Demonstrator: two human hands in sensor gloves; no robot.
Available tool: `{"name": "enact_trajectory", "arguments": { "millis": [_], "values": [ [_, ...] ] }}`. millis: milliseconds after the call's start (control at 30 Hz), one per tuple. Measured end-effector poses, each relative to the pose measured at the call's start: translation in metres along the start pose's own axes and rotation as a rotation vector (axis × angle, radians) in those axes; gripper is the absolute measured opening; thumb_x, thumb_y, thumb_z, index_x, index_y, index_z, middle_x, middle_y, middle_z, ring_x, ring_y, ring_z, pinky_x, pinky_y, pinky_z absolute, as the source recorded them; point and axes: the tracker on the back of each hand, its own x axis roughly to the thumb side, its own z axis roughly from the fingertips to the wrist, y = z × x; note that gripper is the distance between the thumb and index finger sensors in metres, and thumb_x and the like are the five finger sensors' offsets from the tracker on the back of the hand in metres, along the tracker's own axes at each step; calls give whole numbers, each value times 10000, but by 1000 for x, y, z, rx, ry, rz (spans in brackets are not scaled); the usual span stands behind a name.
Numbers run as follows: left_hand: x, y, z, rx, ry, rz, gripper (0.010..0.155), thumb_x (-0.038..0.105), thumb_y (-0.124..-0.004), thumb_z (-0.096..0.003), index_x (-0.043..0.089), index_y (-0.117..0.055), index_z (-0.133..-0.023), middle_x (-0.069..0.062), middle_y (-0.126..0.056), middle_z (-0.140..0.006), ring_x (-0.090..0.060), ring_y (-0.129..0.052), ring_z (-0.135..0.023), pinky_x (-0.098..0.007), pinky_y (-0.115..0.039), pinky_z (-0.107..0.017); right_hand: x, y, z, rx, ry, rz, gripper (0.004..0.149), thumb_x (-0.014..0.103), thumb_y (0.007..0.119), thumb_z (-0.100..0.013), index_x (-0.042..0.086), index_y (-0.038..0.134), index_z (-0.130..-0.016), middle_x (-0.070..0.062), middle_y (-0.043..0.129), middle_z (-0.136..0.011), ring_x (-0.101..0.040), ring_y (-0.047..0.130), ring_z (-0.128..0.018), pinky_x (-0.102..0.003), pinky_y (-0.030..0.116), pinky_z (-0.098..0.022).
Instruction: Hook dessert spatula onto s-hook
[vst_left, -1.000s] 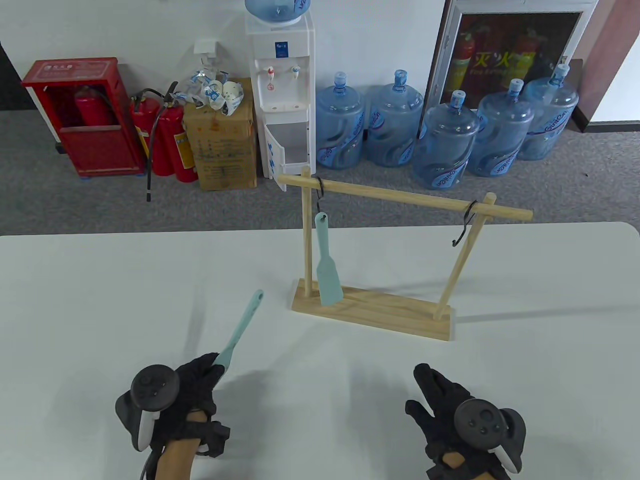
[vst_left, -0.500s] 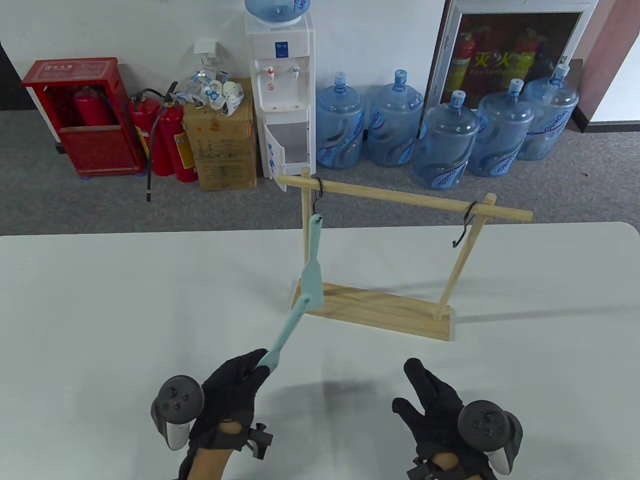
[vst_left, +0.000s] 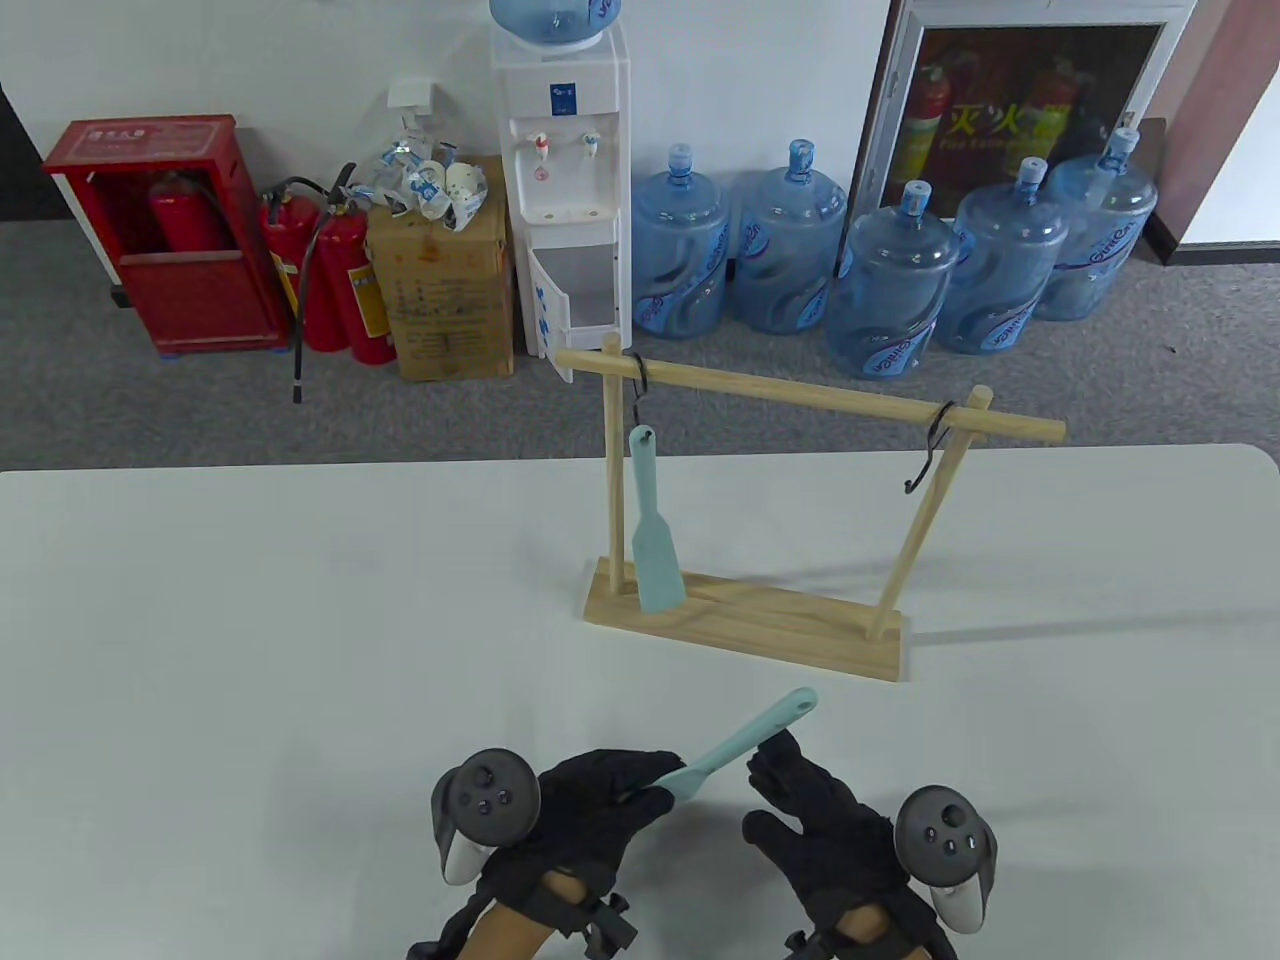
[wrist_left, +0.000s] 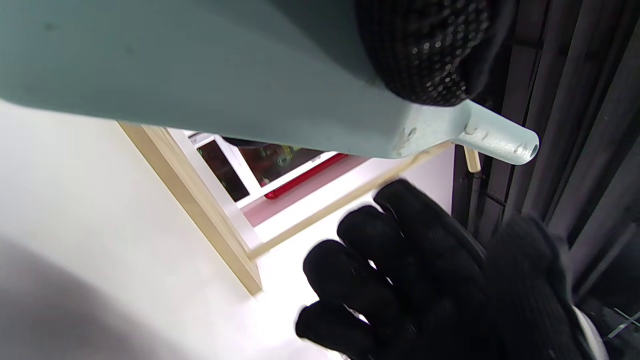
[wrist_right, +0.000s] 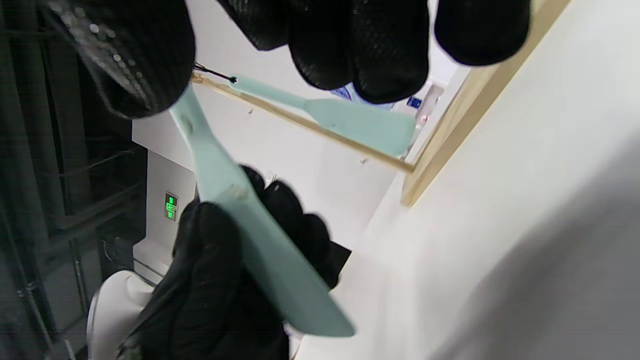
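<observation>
Left hand (vst_left: 590, 810) grips spatula (vst_left: 745, 740) blade; right hand (vst_left: 830, 830) fingers spread beside handle.

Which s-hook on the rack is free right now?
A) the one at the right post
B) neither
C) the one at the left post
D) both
A: the right s-hook hangs bare, while the left s-hook already carries a hung spatula; the second spatula is in the left hand.
</observation>
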Motion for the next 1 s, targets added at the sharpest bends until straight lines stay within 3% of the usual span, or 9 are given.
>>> {"name": "enact_trajectory", "arguments": {
  "millis": [167, 267, 433, 700, 833, 1000],
  "values": [
    [3, -11, -5, -60, 0, 34, 513, 464, -814, -424, 258, -861, -892, -66, -1012, -773, -321, -991, -646, -544, -716, -605, 8, 4, -8, -5, -21, -110, 748, 476, 808, -445, 163, 510, -1056, -106, 643, -966, -357, 785, -790, -591, 607, -597],
    [2, -16, -6, -87, 9, 47, 513, 462, -817, -425, 253, -865, -891, -71, -1012, -772, -326, -990, -645, -548, -713, -605, 9, 6, -10, -19, -27, -75, 676, 435, 809, -450, 173, 587, -1032, -97, 695, -940, -353, 823, -757, -590, 624, -587],
    [7, -14, -2, -51, -8, 0, 482, 473, -809, -445, 302, -846, -894, -75, -986, -810, -336, -958, -703, -553, -689, -625, 9, 5, -11, -25, -10, -126, 541, 419, 812, -446, 208, 756, -941, -77, 799, -863, -335, 887, -668, -571, 655, -569],
    [13, -4, 9, 2, -2, -178, 502, 483, -785, -473, 289, -796, -935, -58, -925, -870, -344, -905, -748, -559, -658, -631, 14, -3, -14, -34, 9, -125, 536, 414, 799, -444, 173, 776, -922, -93, 823, -834, -335, 899, -635, -570, 663, -547],
    [11, 13, 15, 51, 32, -376, 554, 493, -776, -476, 284, -735, -988, -76, -767, -1056, -395, -752, -939, -608, -565, -708, 15, -22, -23, -85, 57, -127, 537, 428, 792, -448, 150, 788, -908, -103, 838, -808, -329, 910, -606, -567, 675, -527],
    [9, 30, 22, 113, 60, -633, 573, 507, -771, -474, 296, -712, -1003, -76, -688, -1117, -410, -652, -1021, -635, -504, -740, 23, -47, -42, -160, 84, -92, 538, 439, 792, -449, 126, 811, -885, -114, 861, -769, -328, 923, -560, -561, 689, -496]
  ]
}}
